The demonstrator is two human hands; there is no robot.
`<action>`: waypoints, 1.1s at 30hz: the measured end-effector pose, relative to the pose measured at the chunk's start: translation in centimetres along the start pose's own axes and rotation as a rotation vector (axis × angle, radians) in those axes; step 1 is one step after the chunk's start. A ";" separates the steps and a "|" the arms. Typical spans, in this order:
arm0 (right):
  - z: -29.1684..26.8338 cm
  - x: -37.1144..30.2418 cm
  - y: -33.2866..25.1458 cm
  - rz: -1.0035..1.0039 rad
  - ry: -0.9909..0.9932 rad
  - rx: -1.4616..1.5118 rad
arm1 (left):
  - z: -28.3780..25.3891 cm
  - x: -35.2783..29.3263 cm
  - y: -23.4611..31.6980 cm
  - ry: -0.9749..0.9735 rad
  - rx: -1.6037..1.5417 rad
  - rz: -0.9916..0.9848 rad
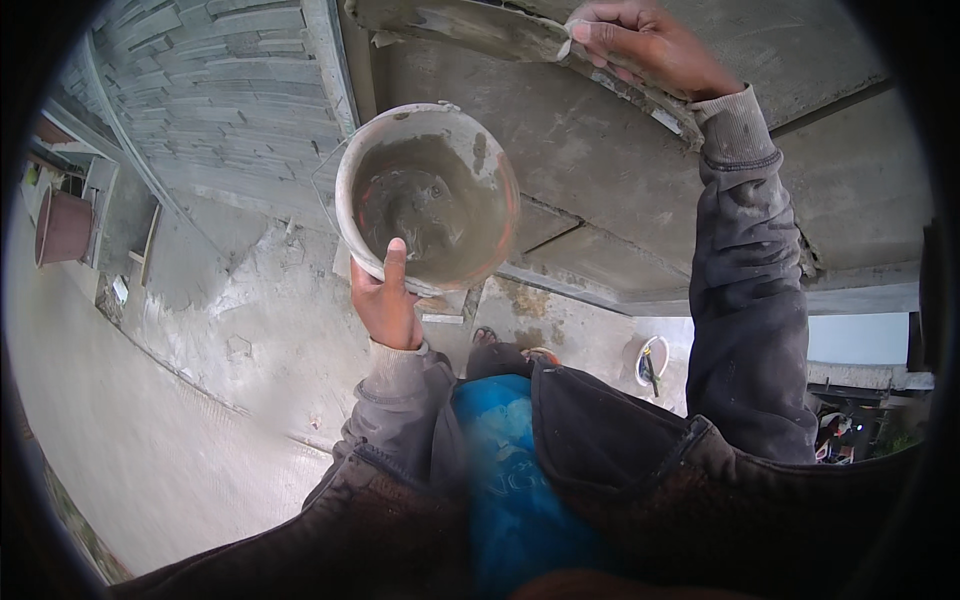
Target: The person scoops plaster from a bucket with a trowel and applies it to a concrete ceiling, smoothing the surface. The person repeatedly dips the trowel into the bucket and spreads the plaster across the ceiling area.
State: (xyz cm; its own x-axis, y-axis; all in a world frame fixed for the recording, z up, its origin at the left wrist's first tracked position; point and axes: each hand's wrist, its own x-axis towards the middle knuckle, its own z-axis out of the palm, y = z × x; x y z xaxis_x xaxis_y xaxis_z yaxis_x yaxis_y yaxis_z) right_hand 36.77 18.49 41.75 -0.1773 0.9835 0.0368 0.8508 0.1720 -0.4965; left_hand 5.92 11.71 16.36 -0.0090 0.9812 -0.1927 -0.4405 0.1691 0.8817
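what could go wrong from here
The left hand grips the bucket at its rim, thumb over the edge, so it might slip or tip, spilling the grey wet mix. A foot shows below the bucket in view and could get splashed. The right hand is at a rough, crusted ledge, which might scrape the fingers.

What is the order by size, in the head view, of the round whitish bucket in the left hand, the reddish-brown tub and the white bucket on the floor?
Round whitish bucket (looks nearest, so true size unsure)
Reddish-brown tub
White bucket
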 end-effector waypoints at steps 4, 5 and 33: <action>0.0 0.4 -1.4 0.230 0.154 -0.239 | 0.7 0.1 -0.1 -0.029 -0.043 -0.072; -0.3 0.1 -2.1 0.265 0.139 -0.164 | 0.5 0.5 -0.4 -0.025 -0.040 -0.036; 6.3 4.8 -0.8 0.158 0.418 -0.856 | -1.4 0.6 -1.0 -0.049 -0.021 -0.015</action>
State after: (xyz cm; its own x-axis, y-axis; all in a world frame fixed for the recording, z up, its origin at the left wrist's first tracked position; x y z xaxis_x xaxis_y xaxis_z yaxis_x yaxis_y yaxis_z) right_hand 32.12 22.75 36.89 0.0195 0.9113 0.4114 0.9515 -0.1433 0.2723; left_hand 5.09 11.96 14.74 0.0413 0.9819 -0.1846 -0.4586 0.1828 0.8697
